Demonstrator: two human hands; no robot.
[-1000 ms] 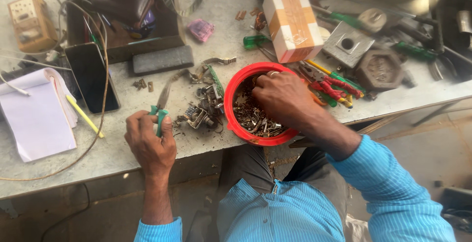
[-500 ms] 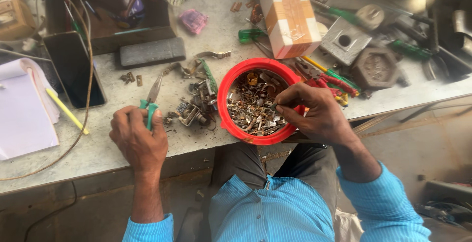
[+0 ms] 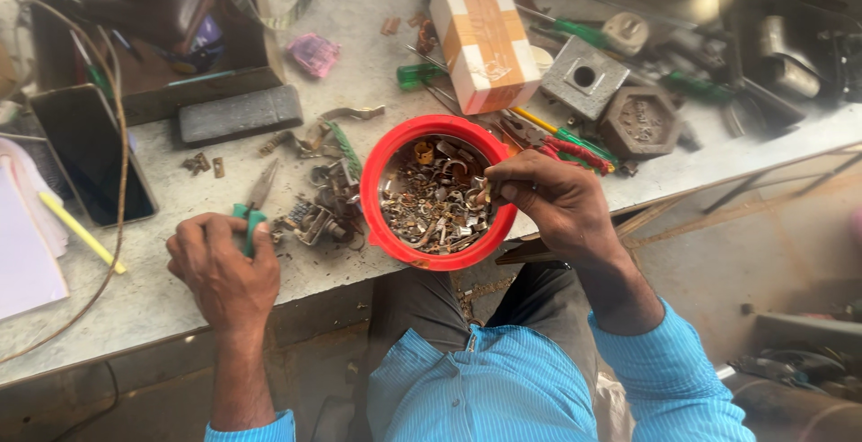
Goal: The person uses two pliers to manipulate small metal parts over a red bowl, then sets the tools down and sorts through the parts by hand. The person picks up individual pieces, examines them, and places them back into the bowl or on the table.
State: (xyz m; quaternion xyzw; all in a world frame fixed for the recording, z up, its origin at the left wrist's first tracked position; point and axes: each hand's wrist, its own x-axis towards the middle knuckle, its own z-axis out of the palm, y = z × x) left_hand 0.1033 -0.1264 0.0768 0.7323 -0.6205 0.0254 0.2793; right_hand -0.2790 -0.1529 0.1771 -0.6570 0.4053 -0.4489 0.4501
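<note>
Nearest, at the front edge of the grey workbench (image 3: 359, 56), the left hand (image 3: 224, 267) rests knuckles up, its fingers curled tight around the green handles of a pair of pliers (image 3: 254, 204) whose metal tip points toward the back of the bench. Just to the right of the pliers lies a loose heap of small rusty metal parts (image 3: 319, 209), touching the side of a red bowl (image 3: 386, 236). The bowl overhangs the front edge a little and is full of mixed metal scraps (image 3: 431, 204). The right hand (image 3: 552, 204) sits over the bowl's right rim, thumb and fingertips pinched together on a small metal piece just inside the rim; what the piece is cannot be made out.

Left of the left hand, near the bench's left end, a yellow pen (image 3: 81, 231) lies across white paper (image 3: 27, 245), with a dark phone (image 3: 90, 155) beside it and a thin cable (image 3: 117, 182) trailing over the phone. Behind the heap sits a flat grey block (image 3: 238, 114). Behind the bowl stands an orange and white box (image 3: 485, 38), with red-handled pliers (image 3: 570, 150) and a hexagonal metal block (image 3: 639, 122) to its right. Farther back, a square grey block with a hole (image 3: 584, 77) and green-handled screwdrivers (image 3: 575, 31) lie toward the back right corner, and a dark open box (image 3: 171, 20) stands at the back left.
</note>
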